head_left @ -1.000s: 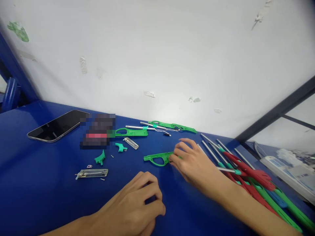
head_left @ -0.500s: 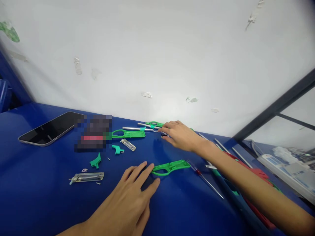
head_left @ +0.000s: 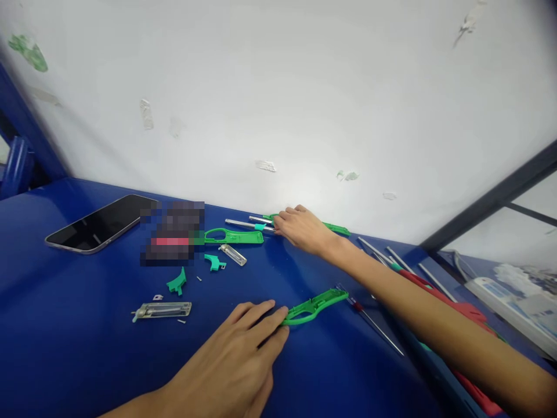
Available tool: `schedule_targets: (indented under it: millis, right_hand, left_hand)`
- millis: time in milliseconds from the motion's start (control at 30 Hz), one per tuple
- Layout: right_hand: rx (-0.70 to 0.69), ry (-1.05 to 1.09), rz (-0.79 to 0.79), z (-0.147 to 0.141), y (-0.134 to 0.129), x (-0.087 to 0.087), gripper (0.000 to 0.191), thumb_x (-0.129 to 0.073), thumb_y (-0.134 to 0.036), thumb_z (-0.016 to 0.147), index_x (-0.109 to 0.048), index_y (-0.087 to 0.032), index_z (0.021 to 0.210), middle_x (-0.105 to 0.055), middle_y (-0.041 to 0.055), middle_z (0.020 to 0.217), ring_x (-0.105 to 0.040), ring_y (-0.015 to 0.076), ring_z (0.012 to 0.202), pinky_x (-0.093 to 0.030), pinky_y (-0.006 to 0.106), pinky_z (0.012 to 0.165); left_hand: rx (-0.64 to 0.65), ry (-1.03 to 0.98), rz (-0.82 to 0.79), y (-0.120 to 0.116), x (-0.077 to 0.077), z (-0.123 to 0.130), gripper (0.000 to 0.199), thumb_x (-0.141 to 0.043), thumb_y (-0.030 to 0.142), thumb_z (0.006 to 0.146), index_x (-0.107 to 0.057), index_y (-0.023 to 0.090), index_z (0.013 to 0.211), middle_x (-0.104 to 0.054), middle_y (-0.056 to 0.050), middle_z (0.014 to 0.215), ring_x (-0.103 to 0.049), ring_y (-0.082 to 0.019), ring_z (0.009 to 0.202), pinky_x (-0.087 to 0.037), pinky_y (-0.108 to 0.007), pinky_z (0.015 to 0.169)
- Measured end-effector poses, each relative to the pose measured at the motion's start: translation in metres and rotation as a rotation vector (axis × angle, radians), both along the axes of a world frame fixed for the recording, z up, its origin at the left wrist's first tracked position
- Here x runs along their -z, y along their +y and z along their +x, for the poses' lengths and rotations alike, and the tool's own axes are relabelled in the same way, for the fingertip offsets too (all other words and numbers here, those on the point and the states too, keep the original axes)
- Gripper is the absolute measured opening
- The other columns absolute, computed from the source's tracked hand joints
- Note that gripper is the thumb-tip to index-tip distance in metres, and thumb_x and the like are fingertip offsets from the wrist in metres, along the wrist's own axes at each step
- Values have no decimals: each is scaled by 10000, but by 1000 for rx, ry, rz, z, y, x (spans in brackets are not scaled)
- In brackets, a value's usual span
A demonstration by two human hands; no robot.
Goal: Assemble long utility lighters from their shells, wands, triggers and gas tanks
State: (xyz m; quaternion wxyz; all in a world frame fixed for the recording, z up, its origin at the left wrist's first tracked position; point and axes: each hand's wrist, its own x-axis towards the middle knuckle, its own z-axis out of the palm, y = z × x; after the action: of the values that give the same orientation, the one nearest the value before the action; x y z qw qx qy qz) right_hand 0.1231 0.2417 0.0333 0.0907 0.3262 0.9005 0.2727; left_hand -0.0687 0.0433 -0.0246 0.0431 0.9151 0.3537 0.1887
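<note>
My left hand [head_left: 239, 348] is closed on the rounded end of a green handle half [head_left: 315, 306] on the blue table [head_left: 322, 371]. At the back, my right hand [head_left: 300, 229] reaches over metal rods, its fingertips pressed near the one with a teal piece [head_left: 260, 227]; what they pinch is hidden. Partly behind that hand lies another green half [head_left: 337, 228]. A third green half [head_left: 235, 237] rests left of it, beside a small clear tank [head_left: 234, 255]. Two teal triggers [head_left: 177, 283] and a larger clear tank [head_left: 163, 310] are farther left.
A black phone [head_left: 102, 223] lies at the left. The screwdriver [head_left: 376, 326] points toward the front right. Red tools [head_left: 452, 302] and metal rods lie beyond my right forearm. A white wall [head_left: 278, 104] rises behind the table.
My left fingers have closed on the near green half, whose right end now tilts farther back. My right hand has moved slightly left along the rods. The view has shifted a little.
</note>
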Motion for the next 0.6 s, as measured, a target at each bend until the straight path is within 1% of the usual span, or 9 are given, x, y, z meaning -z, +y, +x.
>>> schedule_targets:
  millis: [167,200,267,300,367,433,467,533,600]
  right_hand:
    - [26,44,58,16,-21,-17,294,-682,-384,1038,-684,-159,1227,-730,74,1181,-724,223,1037,-603,459,950]
    - [36,61,77,20,-26,-22,246,-667,-344,1046,-691,-150,1194,-749,67,1114,-732,220,1011,-586,466,974]
    - [53,98,110,29,-39,-35,153,-576,-155,1049,-694,-107,1134,-787,91,940,-749,234,955,-519,473,1053]
    - [63,117,129,34,-46,-41,194,-513,-87,1041,-687,-104,1124,-798,103,902,-756,239,923,-492,475,1077]
    - [73,151,163,43,-63,-54,229,-442,-94,1062,-657,-109,1141,-810,117,903,-764,253,897,-468,485,1105]
    - [67,180,186,52,-84,-64,243,-401,-188,1115,-631,-120,1156,-816,133,935,-770,262,886,-457,499,1126]
    - [47,202,201,56,-95,-67,251,-383,-226,1131,-618,-139,1150,-820,126,942,-769,260,868,-459,506,1126]
    - [-95,283,214,62,-120,-72,206,-404,-248,1130,-600,-188,1106,-825,100,952,-758,251,797,-494,522,1087]
    - [-162,333,142,64,-145,-73,165,-442,-228,1117,-595,-223,1056,-809,44,893,-748,226,751,-503,531,1088]
  left_hand:
    - [18,13,17,0,2,-2,438,-508,149,1026,-664,161,1435,-612,-86,1545,-614,-278,1413,-533,-425,1176]
    - [26,15,29,0,4,-3,445,-495,137,1025,-662,158,1437,-609,-84,1546,-621,-277,1405,-544,-422,1164]
    - [48,5,61,1,8,-4,465,-492,121,1008,-656,163,1441,-609,-76,1543,-641,-280,1383,-566,-416,1138]
    - [57,2,72,2,9,-4,482,-497,112,995,-648,170,1449,-607,-70,1546,-648,-280,1374,-573,-413,1129]
    - [68,-6,106,3,11,-2,515,-490,84,969,-638,179,1453,-610,-61,1545,-667,-277,1351,-592,-408,1101]
    - [76,-7,162,2,9,0,517,-463,56,953,-656,171,1419,-606,-79,1553,-671,-283,1344,-605,-418,1079]
    - [83,-13,195,0,7,-1,501,-455,54,955,-671,169,1392,-596,-96,1563,-661,-293,1356,-605,-431,1075]
    - [74,-47,246,-7,1,-5,460,-476,84,979,-679,201,1375,-557,-111,1601,-593,-322,1426,-570,-486,1123]
    - [17,-158,223,-14,-4,-13,480,-525,159,1004,-638,327,1439,-533,-39,1628,-533,-325,1474,-506,-542,1193]
